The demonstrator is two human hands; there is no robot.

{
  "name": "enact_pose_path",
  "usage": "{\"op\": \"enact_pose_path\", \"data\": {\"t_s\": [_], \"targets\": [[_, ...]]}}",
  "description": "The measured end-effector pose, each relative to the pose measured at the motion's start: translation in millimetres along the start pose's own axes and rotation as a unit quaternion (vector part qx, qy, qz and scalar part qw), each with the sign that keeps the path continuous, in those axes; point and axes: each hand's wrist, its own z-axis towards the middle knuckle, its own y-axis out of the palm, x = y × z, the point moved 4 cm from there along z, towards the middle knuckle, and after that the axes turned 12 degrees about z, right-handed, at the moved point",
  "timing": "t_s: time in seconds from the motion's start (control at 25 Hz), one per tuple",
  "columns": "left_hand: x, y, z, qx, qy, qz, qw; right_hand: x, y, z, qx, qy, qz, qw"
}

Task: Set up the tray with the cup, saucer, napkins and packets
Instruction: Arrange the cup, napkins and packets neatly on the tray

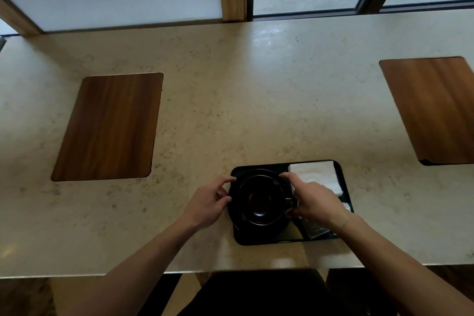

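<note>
With both of my hands on the rim of the saucer [232,209], I judge the step in hand to be seating the saucer and the cup [260,199] squarely in the left part of the tray [345,179]. My left hand [209,202] pinches the saucer's left edge with curled fingers and thumb; my right hand [314,200] curls over its right edge, fingertips at the far rim and thumb down by the cup's handle [291,201]. The black cup stands upright in the saucer's middle, handle pointing right. The white napkins [316,174] lie in the tray's far right corner, just beside my right hand, and a grey packet [314,228] lies in the near right part, partly hidden under my wrist; I cannot tell how many packets there are.

To do this well, I would keep the saucer level and move it with both hands evenly, so the cup does not slide or tip on it. The saucer's left edge seems to overhang or touch the tray's left rim, so I would nudge it a little to the right until it sits flat inside, yet stops short of the napkins. I should mind that my right wrist does not drag the packet or ruffle the napkins. Once it sits flat, I would let go with both hands together and lift them straight up, clear of the handle. The tray itself lies near the front edge of the bench [230,100], so no hard pushing toward me.
</note>
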Motion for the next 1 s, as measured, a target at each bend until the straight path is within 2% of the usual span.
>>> {"op": "enact_pose_path", "data": {"t_s": [1.0], "targets": [[-1.6,2.4,0.8,-0.001,-0.003,-0.002,1.000,-3.0,-2.1,-1.5,-0.005,0.020,0.017,1.000]]}}
